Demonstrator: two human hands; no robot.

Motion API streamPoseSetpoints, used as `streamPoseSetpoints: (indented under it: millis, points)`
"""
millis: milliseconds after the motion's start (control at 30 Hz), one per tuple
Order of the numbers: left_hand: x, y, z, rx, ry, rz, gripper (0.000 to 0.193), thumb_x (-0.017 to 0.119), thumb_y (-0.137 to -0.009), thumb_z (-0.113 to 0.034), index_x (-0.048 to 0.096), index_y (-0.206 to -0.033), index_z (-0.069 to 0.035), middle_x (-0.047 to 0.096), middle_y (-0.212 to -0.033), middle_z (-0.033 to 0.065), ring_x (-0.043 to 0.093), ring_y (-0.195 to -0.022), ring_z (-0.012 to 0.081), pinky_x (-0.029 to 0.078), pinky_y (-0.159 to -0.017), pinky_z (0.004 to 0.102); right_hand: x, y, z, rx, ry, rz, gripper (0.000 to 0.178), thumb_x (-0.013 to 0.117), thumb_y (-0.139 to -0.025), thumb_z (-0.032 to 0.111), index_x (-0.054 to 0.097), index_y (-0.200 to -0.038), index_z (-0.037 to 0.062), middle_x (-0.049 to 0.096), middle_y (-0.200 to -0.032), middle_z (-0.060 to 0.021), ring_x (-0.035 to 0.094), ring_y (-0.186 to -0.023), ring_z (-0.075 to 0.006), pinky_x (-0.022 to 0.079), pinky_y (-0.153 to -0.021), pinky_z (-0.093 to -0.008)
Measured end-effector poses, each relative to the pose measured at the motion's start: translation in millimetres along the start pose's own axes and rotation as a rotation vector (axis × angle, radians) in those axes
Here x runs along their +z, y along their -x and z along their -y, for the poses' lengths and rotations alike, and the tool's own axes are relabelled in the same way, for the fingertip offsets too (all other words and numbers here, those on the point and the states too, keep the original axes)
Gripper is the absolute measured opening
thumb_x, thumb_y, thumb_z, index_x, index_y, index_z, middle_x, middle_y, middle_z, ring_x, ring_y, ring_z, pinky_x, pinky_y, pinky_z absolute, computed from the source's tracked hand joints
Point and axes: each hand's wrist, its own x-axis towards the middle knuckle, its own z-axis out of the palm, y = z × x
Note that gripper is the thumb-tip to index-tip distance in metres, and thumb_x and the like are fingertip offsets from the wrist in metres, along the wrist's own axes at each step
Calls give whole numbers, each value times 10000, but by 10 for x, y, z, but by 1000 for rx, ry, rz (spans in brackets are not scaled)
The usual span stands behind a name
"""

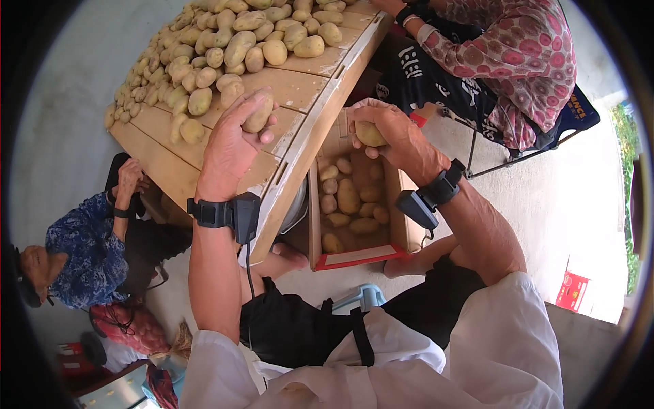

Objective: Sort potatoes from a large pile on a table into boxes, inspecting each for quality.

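Note:
My left hand [235, 133] is closed around a potato [258, 113] just above the wooden table [289, 85]. To the right of the table edge, my right hand [388, 129] grips a second potato [370, 134], partly covered by the fingers. Under that hand stands a cardboard box [315, 218] with a layer of potatoes [349, 196] on its bottom. A big heap of potatoes [240, 48] covers the far part of the table, and a few loose ones lie at its near side. Both my wrists carry black strapped devices.
One person [88, 245] sits at the left of the table, another [507, 61] at the far right on a folding chair [579, 112]. A light blue plastic stool [364, 297] shows between my legs. Red mesh sacks [129, 327] lie lower left; a red carton piece [572, 291] is at right.

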Motion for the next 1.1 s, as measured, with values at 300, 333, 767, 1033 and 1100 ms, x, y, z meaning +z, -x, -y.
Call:
streamPoseSetpoints:
  millis: [300,333,767,1033,1100]
  points:
    - [14,-34,31,-10,-49,-10,419,659,-1018,-245,572,-1337,11,645,-1063,68,583,-847,125,431,-600,233,-100,-116,-224,130,710,-69,389,701,-843,190,681,-1213,72,691,-1007,-111,701,-900,-224,582,-704,-344]
    - [38,-27,23,-16,-49,-11,422,660,-1018,-247,569,-1340,11,644,-1060,67,577,-843,122,429,-598,232,-144,-133,-279,55,866,-70,425,703,-826,194,682,-1232,71,709,-1057,-140,708,-946,-270,578,-779,-372]
    - [97,9,-8,-26,-80,-13,418,662,-1026,-284,578,-1337,-17,639,-1029,49,538,-749,96,397,-549,224,-519,-348,-535,-178,1245,-263,507,669,-807,151,661,-1303,46,713,-1135,-292,688,-1109,-422,542,-980,-444]
    - [44,-18,14,-65,-52,-51,291,670,-1024,-307,622,-1181,-67,649,-943,56,528,-639,100,376,-505,229,-360,-276,-84,-123,1179,-303,534,590,-819,105,646,-1346,39,647,-1272,-302,621,-1227,-449,505,-1054,-467]
    - [11,-46,26,-74,-23,-53,255,685,-1014,-301,642,-1133,-79,666,-915,69,544,-637,117,382,-498,239,-372,-282,-66,-138,1153,-287,522,593,-820,116,660,-1333,40,646,-1271,-305,623,-1222,-452,504,-1056,-461]
